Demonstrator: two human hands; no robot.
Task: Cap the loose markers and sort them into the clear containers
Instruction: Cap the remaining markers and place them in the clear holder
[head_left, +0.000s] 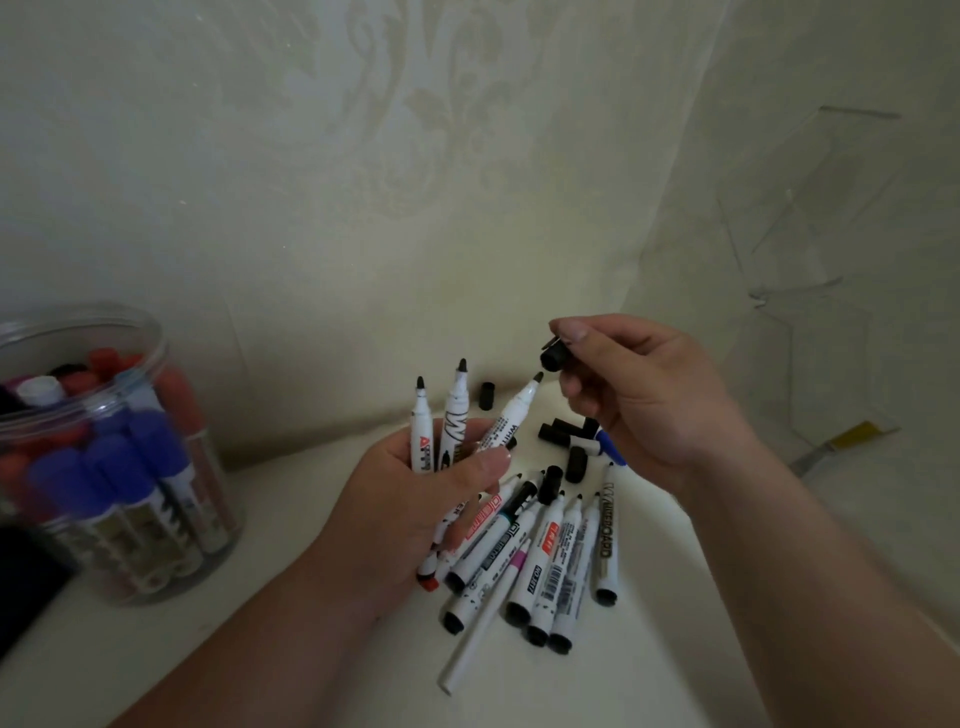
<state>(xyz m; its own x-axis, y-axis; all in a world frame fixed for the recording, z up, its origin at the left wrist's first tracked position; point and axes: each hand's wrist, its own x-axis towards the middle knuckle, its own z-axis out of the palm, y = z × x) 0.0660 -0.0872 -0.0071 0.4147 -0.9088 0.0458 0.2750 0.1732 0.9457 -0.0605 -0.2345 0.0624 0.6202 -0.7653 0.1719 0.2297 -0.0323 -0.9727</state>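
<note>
Tabletop (623, 686); cap (555, 357) in right grip (649, 405), above marker (511, 415).

Clear plastic jar (130, 364); seemingly glossy markers (530, 566)

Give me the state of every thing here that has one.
Held markers: three, uncapped, tips up.
Left hand: grips the held markers.
Black cap: off, just above one tip.
Right hand: pinches the black cap.
Loose markers: lying piled, most uncapped.
Loose caps: off, scattered beside them.
Jar: open, holding capped markers.
</note>
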